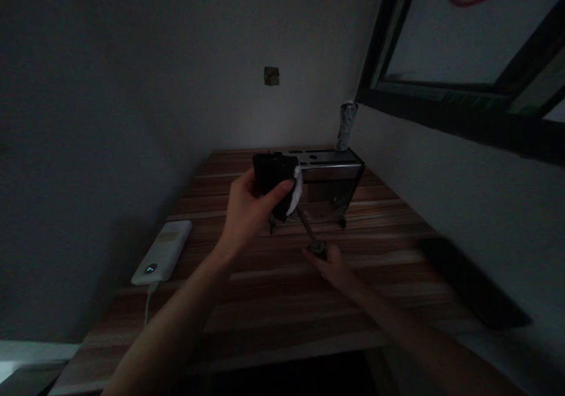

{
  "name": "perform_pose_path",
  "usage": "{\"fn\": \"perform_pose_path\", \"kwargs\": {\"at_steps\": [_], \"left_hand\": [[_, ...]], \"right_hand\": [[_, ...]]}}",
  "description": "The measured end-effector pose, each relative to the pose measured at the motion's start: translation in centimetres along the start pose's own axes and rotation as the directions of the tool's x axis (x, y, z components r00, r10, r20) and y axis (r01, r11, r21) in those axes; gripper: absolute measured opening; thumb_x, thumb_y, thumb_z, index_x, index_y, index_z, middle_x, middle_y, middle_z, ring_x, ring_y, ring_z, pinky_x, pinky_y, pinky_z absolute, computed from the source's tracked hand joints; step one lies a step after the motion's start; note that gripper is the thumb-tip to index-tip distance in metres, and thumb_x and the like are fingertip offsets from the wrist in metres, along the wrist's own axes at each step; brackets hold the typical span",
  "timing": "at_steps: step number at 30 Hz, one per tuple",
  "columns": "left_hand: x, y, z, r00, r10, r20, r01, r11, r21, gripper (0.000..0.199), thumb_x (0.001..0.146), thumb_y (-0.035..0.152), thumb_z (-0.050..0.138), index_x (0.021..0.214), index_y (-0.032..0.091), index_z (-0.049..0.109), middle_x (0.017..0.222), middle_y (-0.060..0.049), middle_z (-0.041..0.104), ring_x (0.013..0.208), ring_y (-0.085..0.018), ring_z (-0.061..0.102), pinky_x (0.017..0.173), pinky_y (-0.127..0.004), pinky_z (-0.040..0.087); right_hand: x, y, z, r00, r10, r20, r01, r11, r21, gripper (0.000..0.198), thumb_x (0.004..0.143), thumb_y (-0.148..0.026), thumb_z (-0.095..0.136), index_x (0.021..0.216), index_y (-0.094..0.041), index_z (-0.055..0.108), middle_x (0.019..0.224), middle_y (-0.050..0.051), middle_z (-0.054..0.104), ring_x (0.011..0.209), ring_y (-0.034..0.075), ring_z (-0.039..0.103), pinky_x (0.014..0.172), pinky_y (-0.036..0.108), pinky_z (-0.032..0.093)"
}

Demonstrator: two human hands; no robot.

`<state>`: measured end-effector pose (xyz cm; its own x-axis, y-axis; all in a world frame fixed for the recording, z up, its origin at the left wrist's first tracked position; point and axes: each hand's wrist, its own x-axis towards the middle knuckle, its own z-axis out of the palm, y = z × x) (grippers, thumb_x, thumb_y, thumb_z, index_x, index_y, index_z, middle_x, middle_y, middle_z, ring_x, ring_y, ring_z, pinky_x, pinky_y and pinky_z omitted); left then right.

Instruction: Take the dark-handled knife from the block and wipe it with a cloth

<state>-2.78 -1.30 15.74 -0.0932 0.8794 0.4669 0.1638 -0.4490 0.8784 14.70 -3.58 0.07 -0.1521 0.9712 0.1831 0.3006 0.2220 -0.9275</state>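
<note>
My left hand (247, 205) is closed around a dark, boxy object (271, 175) with a soft-looking white strip along its right side, held up above the table. The thumb presses on the face near that strip. Lower and to the right, my right hand (333, 266) grips the dark end of a thin tool (306, 222). The tool's shaft slants up to the left toward the lower edge of the boxy object; whether it touches is too dark to tell. Behind both stands a metal-and-black frame-like unit (333, 163), partly hidden by the boxy object.
A striped wooden table (265, 290) stands against the wall. On its left lies a white power bank (163, 252) with a cable. A dark flat slab (474, 281) lies at the right. At the back right stands a wrapped upright thing (346, 125), below a dark-framed window (445, 99).
</note>
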Motion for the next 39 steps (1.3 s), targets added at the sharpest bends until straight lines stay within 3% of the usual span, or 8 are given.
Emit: {"fn": "perform_pose_path", "kwargs": {"at_steps": [7,15,20,26,33,39], "left_hand": [[-1.3,-1.5,2.4,0.986,-0.048,0.160,0.043,0.999,0.033,0.030,0.066,0.033,0.069,0.088,0.013,0.065,0.083,-0.004,0.069,0.077,-0.018,0.063,0.065,-0.026,0.049],[-2.7,-3.6,4.1,0.946,-0.016,0.323,-0.032,0.989,0.143,0.031,0.071,0.032,0.067,0.098,0.016,0.065,0.091,-0.004,0.070,0.082,-0.019,0.063,0.073,-0.028,0.049],[-3.1,-4.0,4.3,0.914,-0.040,0.405,-0.035,0.984,0.177,0.030,0.072,0.031,0.066,0.098,0.016,0.065,0.091,-0.004,0.070,0.083,-0.018,0.063,0.072,-0.027,0.049],[-3.7,-4.9,4.9,0.873,-0.059,0.484,-0.059,0.973,0.225,0.030,0.073,0.031,0.066,0.098,0.016,0.064,0.091,-0.004,0.070,0.081,-0.019,0.064,0.071,-0.028,0.049],[-4.9,-5.4,6.0,0.888,-0.025,0.460,-0.104,0.961,0.255,0.039,0.074,0.024,0.065,0.112,0.018,0.056,0.105,-0.009,0.066,0.094,-0.023,0.061,0.082,-0.035,0.048],[-4.8,-5.6,6.0,0.889,-0.019,0.458,-0.099,0.968,0.232,0.037,0.074,0.023,0.065,0.110,0.018,0.057,0.104,-0.008,0.067,0.095,-0.023,0.062,0.082,-0.034,0.048]], "right_hand": [[-0.1,0.0,-0.1,0.998,0.065,-0.004,-0.065,0.996,0.064,0.032,0.076,-0.046,0.057,0.060,-0.018,0.052,0.042,-0.005,0.038,0.041,0.010,0.039,0.037,0.020,0.029],[0.0,0.1,-0.4,0.996,0.084,-0.009,-0.082,0.987,0.137,0.028,0.075,-0.044,0.058,0.064,-0.018,0.054,0.039,-0.005,0.040,0.040,0.010,0.040,0.038,0.021,0.032],[-0.1,0.2,-0.4,0.992,0.124,-0.008,-0.120,0.976,0.181,0.027,0.071,-0.040,0.060,0.057,-0.019,0.049,0.036,-0.007,0.038,0.034,0.008,0.035,0.034,0.020,0.027],[-0.1,0.9,-0.2,0.993,0.116,-0.019,-0.107,0.960,0.260,0.020,0.067,-0.037,0.058,0.062,-0.020,0.048,0.037,-0.009,0.037,0.031,0.006,0.032,0.031,0.018,0.025],[-0.1,1.7,-0.1,0.981,0.185,-0.056,-0.157,0.932,0.325,0.026,0.063,-0.041,0.061,0.067,-0.021,0.044,0.039,-0.011,0.037,0.029,0.005,0.032,0.029,0.017,0.024],[0.0,1.8,-0.1,0.991,0.133,-0.029,-0.116,0.936,0.331,0.027,0.067,-0.044,0.058,0.065,-0.021,0.044,0.037,-0.011,0.033,0.029,0.005,0.029,0.029,0.017,0.024]]}}
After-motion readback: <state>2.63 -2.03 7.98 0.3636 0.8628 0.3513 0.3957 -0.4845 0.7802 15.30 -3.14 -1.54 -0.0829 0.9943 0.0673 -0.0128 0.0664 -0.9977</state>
